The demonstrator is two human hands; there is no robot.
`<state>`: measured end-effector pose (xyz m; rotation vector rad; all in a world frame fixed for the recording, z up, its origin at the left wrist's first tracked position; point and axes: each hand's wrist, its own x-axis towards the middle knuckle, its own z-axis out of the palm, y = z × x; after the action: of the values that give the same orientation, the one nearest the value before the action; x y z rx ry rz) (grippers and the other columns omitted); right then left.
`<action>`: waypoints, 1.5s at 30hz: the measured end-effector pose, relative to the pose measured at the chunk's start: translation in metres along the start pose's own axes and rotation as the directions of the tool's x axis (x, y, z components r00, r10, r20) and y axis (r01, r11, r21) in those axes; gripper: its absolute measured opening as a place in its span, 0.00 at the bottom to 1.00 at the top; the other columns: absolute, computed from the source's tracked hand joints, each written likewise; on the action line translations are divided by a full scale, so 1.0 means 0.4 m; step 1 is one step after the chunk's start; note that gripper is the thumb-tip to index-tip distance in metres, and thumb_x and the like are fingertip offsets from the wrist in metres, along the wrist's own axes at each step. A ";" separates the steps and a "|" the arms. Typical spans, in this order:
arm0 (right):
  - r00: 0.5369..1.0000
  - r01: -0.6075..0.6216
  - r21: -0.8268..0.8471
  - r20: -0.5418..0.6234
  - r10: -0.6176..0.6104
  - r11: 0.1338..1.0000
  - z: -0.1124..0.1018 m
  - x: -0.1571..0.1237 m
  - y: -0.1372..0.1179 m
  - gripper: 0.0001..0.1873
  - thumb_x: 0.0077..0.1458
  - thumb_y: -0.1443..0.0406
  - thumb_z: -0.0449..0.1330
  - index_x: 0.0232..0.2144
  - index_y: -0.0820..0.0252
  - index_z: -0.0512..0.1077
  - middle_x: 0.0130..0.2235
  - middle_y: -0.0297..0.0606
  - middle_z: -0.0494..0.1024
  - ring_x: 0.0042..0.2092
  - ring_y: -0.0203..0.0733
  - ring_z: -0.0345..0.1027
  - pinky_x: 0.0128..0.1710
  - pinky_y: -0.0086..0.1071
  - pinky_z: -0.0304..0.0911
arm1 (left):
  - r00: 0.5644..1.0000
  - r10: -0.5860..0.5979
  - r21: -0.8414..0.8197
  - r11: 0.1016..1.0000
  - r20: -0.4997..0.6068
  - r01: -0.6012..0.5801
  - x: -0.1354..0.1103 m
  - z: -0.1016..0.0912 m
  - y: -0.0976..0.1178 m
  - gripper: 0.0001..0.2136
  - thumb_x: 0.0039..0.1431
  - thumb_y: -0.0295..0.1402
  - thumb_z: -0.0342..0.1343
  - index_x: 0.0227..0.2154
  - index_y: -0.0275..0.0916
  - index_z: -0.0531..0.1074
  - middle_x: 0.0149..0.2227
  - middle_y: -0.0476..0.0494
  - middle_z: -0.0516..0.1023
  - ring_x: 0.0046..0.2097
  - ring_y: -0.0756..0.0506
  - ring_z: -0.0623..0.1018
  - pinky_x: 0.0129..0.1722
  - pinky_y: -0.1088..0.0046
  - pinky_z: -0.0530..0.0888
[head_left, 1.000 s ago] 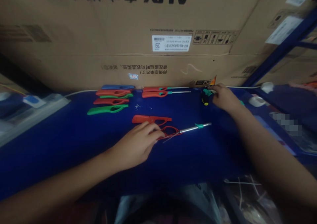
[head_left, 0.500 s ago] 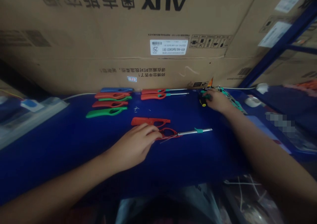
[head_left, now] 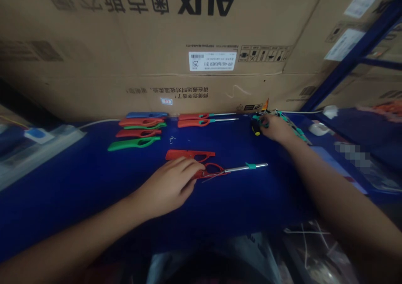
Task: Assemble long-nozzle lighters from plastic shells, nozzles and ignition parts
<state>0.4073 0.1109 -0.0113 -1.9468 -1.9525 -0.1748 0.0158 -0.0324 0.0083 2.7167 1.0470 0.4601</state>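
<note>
My left hand [head_left: 171, 183] rests on the blue table [head_left: 78, 179], its fingers curled on the red handle shell of a long lighter [head_left: 220, 169] with a metal tube and a green collar. A loose red handle shell [head_left: 190, 154] lies just behind it. At the back right my right hand [head_left: 274, 127] is closed on a small green and black part [head_left: 259, 125] with a yellow end, beside a row of green parts [head_left: 295, 127].
Several red, green and blue handle shells [head_left: 138, 131] lie at the back left. Two assembled red lighters [head_left: 204, 119] lie along the cardboard boxes [head_left: 194, 45]. A clear plastic bag [head_left: 47, 143] is at the left. A white roll [head_left: 317, 129] and a blue rack post [head_left: 348, 53] stand at the right.
My right hand drew slightly left and nearer, onto the small green and black part. My left hand settled further over the red handle.
</note>
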 end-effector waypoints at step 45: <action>0.840 0.243 0.482 0.329 -0.431 0.841 -0.054 -0.165 -0.274 0.13 0.51 0.58 0.68 0.34 0.57 0.72 0.29 0.32 0.74 0.26 0.34 0.65 0.26 0.29 0.58 | 1.000 -0.030 -0.025 0.999 -0.008 0.030 0.006 0.014 -0.010 0.12 0.68 0.35 0.54 0.53 0.42 0.69 0.50 0.43 0.76 0.53 0.41 0.75 0.54 0.60 0.74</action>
<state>0.3015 0.0379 0.0049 -1.4096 -2.3614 0.5944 0.0170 -0.0282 0.0023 2.6755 1.0753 0.4763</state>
